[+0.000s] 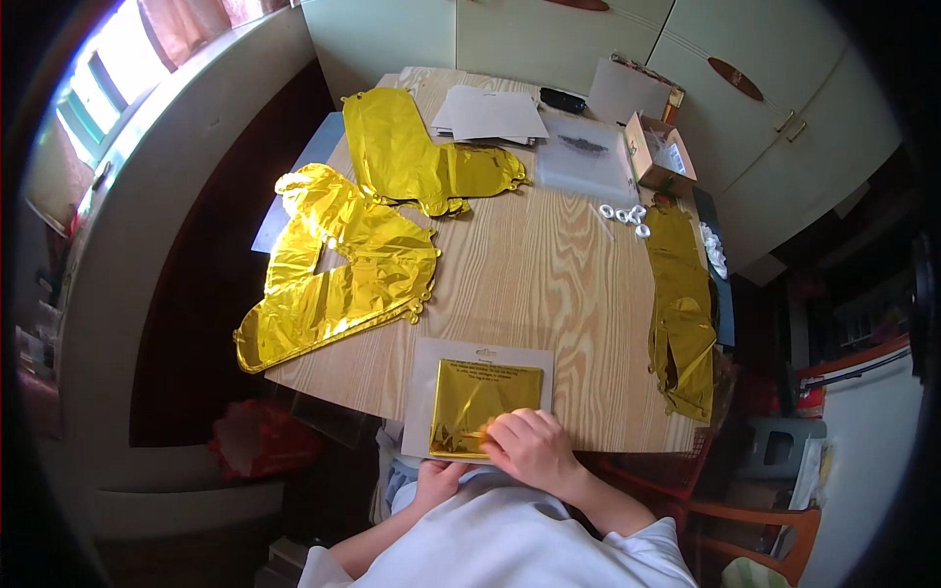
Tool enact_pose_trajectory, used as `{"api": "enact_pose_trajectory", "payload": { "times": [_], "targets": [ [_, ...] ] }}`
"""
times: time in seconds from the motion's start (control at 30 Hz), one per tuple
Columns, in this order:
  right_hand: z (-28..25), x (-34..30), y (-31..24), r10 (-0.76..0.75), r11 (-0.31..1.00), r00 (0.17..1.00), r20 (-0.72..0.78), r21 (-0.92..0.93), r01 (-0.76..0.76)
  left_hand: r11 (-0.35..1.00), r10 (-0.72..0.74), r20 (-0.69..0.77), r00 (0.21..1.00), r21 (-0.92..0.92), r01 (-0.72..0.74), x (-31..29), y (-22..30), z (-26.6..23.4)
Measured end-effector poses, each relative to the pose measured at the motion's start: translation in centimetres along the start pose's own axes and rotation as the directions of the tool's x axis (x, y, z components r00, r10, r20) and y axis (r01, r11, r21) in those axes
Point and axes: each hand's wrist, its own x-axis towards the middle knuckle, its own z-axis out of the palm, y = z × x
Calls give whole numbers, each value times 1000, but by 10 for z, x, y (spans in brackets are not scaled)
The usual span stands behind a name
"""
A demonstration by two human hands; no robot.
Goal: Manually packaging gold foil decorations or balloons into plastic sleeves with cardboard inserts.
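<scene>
At the near edge of the table lies a flat package, a pale card with a hang hole and a folded gold foil balloon under clear plastic. My right hand is closed over its lower right part, with curled fingertips and thumb against the foil. Below the package's bottom edge, my left hand grips it from beneath, its fingers partly hidden. Beyond to the left lie two flat gold foil balloons, one angular and crinkled and one L-shaped. Another gold foil balloon lies along the right edge.
White sheets and a clear plastic sleeve lie at the back. Nearby are a black case, a small open cardboard box and several white ribbon rolls. A wooden chair stands at the lower right.
</scene>
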Motion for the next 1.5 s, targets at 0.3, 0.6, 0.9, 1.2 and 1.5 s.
{"api": "enact_pose_trajectory", "payload": {
  "times": [0.3, 0.6, 0.9, 1.2, 1.5],
  "targets": [
    [14, -7, -8, -80, 995, 997, 3, 58, 80, 993, 109, 36, 993, 46, -111, 6, 0, 2],
    [22, -7, -13, 27, 999, 997, -69, 23, -25, 971, 156, 101, 983, 166, -171, 10, 7, 3],
    [30, -5, -11, 77, 996, 988, -136, -31, -81, 976, 101, 131, 986, 181, -124, 11, 6, 2],
    [36, -3, -14, 107, 993, 982, -156, -32, -113, 954, 136, 148, 980, 246, -170, 13, 6, 0],
    [41, 3, -16, 140, 987, 975, -171, -49, -151, 923, 170, 202, 965, 311, -228, 10, 3, 0]
  ]
}}
